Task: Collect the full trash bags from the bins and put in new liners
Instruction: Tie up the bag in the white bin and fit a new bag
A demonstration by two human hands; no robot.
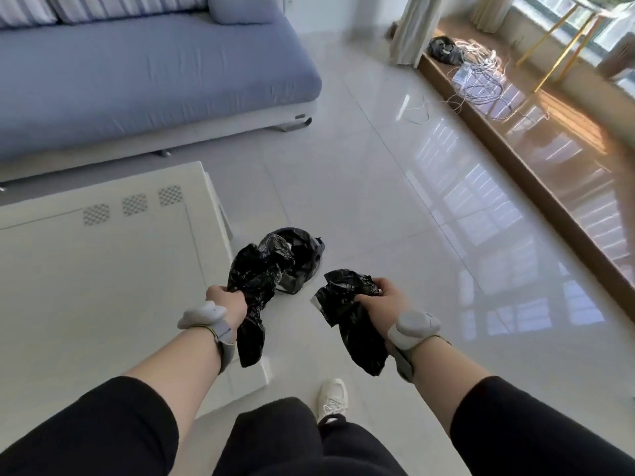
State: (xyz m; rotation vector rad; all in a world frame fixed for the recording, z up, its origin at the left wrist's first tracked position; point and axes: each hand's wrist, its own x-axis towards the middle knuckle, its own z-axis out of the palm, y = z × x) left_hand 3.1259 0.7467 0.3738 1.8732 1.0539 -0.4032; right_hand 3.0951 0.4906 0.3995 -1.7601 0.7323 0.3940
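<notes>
My left hand (225, 300) grips a crumpled black plastic liner (252, 293) that hangs down past my wrist. My right hand (381, 298) grips a second crumpled black liner (350, 321), which also droops below the hand. Just beyond both hands a bin lined with a black bag (297, 259) stands on the floor beside the corner of the white table. Another black trash bag (445, 49) lies far off on the wooden ledge by the curtain.
A low white table (103, 269) fills the left. A blue sofa (154, 70) stands behind it. A raised wooden ledge (515, 139) with tangled white cables (481, 77) runs along the right. Glossy tiled floor (395, 201) lies ahead. My white shoe (331, 398) is below.
</notes>
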